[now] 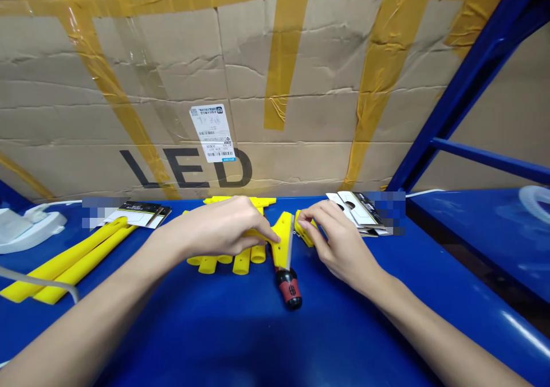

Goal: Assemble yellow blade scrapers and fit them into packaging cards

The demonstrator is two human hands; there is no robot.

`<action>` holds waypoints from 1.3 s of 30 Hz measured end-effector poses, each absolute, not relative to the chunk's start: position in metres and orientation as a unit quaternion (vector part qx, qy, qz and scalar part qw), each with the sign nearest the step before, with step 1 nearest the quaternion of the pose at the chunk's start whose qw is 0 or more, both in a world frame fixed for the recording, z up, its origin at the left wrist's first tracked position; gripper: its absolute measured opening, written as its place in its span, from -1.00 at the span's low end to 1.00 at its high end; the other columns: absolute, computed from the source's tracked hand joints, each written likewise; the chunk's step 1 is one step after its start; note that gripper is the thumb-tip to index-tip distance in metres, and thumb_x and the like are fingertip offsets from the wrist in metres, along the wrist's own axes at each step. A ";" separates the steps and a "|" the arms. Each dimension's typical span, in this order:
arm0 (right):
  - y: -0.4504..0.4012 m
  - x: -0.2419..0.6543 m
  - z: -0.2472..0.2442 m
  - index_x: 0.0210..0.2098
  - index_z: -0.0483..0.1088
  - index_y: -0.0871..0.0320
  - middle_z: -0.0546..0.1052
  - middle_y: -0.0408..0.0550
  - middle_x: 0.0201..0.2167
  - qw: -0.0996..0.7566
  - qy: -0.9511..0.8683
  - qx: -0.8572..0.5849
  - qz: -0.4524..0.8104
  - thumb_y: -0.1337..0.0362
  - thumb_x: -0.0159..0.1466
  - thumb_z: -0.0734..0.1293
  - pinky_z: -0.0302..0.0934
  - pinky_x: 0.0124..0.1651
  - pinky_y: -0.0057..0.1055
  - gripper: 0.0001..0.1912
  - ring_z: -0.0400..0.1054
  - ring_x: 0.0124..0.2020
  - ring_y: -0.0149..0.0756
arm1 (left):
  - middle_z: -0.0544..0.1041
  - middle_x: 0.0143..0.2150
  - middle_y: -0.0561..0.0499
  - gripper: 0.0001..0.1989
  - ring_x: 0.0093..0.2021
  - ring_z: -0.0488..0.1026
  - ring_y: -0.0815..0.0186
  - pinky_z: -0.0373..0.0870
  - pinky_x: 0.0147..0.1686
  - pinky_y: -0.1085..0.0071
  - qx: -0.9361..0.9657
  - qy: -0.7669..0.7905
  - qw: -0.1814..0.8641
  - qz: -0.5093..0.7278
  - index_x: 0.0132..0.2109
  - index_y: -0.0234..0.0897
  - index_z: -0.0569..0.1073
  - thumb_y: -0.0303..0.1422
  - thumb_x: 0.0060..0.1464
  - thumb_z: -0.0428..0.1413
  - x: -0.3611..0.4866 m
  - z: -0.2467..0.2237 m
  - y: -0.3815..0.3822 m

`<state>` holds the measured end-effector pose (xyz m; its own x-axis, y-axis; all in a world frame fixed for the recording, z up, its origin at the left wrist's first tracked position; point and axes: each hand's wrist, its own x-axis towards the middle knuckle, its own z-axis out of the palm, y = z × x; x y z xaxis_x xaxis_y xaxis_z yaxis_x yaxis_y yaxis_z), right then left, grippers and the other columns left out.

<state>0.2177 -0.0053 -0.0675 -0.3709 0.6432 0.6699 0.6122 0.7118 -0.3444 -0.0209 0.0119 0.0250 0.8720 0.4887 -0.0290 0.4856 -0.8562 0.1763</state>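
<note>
My left hand [234, 229] is closed around a yellow scraper [282, 243], its index finger lying on the flat head. A narrow metallic strip runs along the head's right edge. Just under the scraper, a red and black screwdriver handle [290, 289] rests on the blue surface, its upper end hidden. To the right, my right hand [339, 241] has thumb and fingertips pinched together; what they hold is too small to name. Small yellow pieces [304, 229] lie beside those fingertips. Behind and below my left hand is a pile of yellow tube-ended handles [241, 262].
Two long yellow handles [81, 261] lie at the left beside printed cards [144, 214]. More folded cards [358, 209] are stacked at the right. A large taped cardboard box [318, 140] stands behind the blue tabletop [206, 335]. Blue metal framing [455, 100] rises at the right.
</note>
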 end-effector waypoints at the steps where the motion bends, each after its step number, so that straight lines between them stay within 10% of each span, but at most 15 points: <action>1: -0.006 0.216 -0.067 -0.20 0.37 0.15 0.47 0.03 -0.23 0.429 -0.822 -0.373 0.013 0.40 0.45 0.21 0.25 -0.11 -0.24 -0.88 0.31 -0.18 -0.19 | 0.69 -0.06 0.04 -0.68 -0.14 0.64 0.26 0.44 -0.16 0.42 0.964 0.246 0.096 0.007 0.03 -0.15 0.63 -0.53 0.25 0.11 -0.019 0.025 0.011; 21: -0.009 0.217 -0.063 -0.08 0.51 0.18 0.56 0.06 -0.14 0.471 -0.805 -0.361 0.010 0.50 0.33 0.25 0.31 -0.04 -0.13 -0.74 0.38 -0.11 -0.15 | 0.68 -0.04 0.04 -0.71 -0.10 0.65 0.28 0.46 -0.15 0.52 0.959 0.252 0.115 0.059 0.04 -0.14 0.63 -0.49 0.24 0.16 -0.031 0.028 0.015; 29: -0.004 0.219 -0.073 -0.22 0.58 0.23 0.51 0.12 -0.14 0.253 -0.878 -0.403 -0.053 0.48 0.27 0.28 0.29 -0.05 -0.05 -0.78 0.25 -0.12 -0.05 | 0.68 -0.03 0.03 -0.73 -0.08 0.65 0.24 0.48 -0.18 0.46 0.949 0.301 0.080 0.049 0.04 -0.14 0.63 -0.43 0.25 0.17 -0.045 0.029 0.024; 39: -0.005 0.218 -0.074 -0.12 0.58 0.24 0.49 0.15 -0.08 0.222 -0.886 -0.404 -0.051 0.45 0.32 0.27 0.29 -0.02 -0.06 -0.74 0.26 -0.08 -0.03 | 0.68 -0.02 0.04 -0.73 -0.09 0.65 0.24 0.47 -0.16 0.46 0.952 0.296 0.070 0.045 0.05 -0.14 0.63 -0.44 0.24 0.17 -0.041 0.031 0.021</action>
<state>0.2182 -0.0055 -0.0736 -0.5741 0.6937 0.4349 0.7393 0.6675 -0.0887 -0.0412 0.0207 0.0309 0.8212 0.5688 0.0447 0.5561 -0.8154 0.1606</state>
